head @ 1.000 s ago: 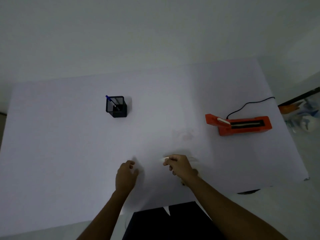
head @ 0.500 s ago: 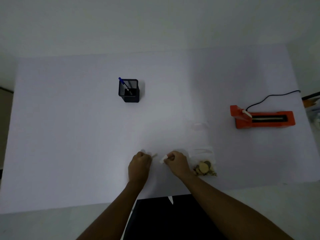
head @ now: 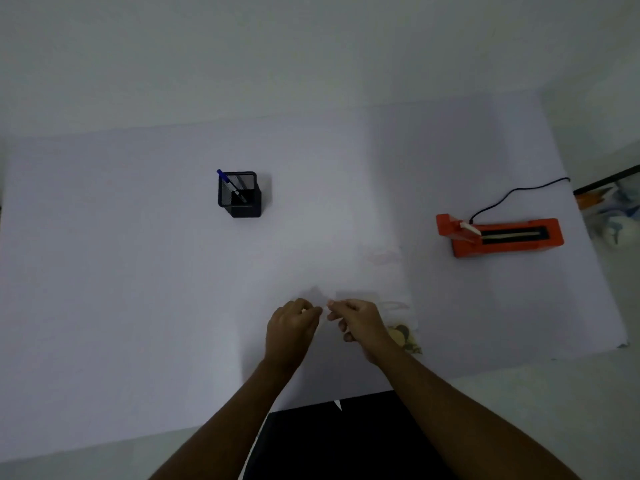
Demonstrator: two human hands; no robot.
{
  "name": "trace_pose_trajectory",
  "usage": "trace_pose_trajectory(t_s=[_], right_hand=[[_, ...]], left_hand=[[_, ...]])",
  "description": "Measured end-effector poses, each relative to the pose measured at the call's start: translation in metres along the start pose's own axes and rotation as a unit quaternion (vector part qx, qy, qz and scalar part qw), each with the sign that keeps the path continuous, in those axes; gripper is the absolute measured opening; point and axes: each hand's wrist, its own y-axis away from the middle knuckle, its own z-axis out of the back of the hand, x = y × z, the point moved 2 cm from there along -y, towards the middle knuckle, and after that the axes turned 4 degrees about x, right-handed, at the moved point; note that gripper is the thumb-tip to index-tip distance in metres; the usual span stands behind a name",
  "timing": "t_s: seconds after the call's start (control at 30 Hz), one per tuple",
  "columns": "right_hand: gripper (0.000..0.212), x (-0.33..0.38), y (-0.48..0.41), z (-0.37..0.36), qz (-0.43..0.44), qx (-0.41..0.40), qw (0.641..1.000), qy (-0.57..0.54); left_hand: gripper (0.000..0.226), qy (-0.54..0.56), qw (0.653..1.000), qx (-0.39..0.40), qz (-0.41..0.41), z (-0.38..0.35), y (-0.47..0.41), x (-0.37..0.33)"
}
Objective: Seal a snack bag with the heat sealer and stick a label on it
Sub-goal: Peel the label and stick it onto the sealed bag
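Note:
My left hand (head: 292, 323) and my right hand (head: 356, 320) meet fingertip to fingertip over the near middle of the white table (head: 138, 289). Both pinch a small white label (head: 324, 308), which shows only as a pale sliver between them. A clear snack bag (head: 405, 336) with round brown snacks lies flat just right of my right wrist, partly hidden by it. The orange heat sealer (head: 502, 237) sits far right on the table, its black cord running off the right edge.
A black mesh pen holder (head: 239, 194) with a blue pen stands left of centre toward the back. An empty clear bag (head: 382, 255) lies faintly between my hands and the sealer. Clutter (head: 613, 213) sits on the floor beyond the table's right edge.
My hands have come closer together, from a hand's width apart to fingertips touching on the label. The camera view has shifted, so the snack bag now shows beside my right wrist.

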Motion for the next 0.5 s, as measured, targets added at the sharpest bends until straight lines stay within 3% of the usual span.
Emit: trace_pose_trajectory(t_s=[0.07, 0.17, 0.27, 0.37, 0.5], right_hand=[[0.01, 0.001, 0.0, 0.012, 0.008, -0.006, 1.0, -0.012], [0.005, 0.001, 0.0, 0.034, 0.021, -0.03, 0.999, -0.01], [0.007, 0.0, -0.001, 0.057, 0.037, -0.05, 0.998, -0.02], [0.01, -0.003, -0.005, 0.081, 0.069, -0.062, 0.996, 0.0], [0.012, -0.009, -0.016, 0.11, 0.095, -0.069, 0.993, 0.034]], left_hand=[[0.004, 0.002, 1.0, -0.017, -0.022, -0.002, -0.007, -0.011], [0.013, 0.017, 0.999, -0.01, -0.028, -0.011, -0.017, -0.024], [0.042, 0.085, 0.989, 0.055, 0.104, -0.024, -0.027, -0.035], [0.041, 0.221, 0.943, 0.11, 0.225, -0.035, -0.039, -0.044], [0.029, 0.323, 0.905, 0.152, 0.231, -0.048, -0.055, -0.057]])
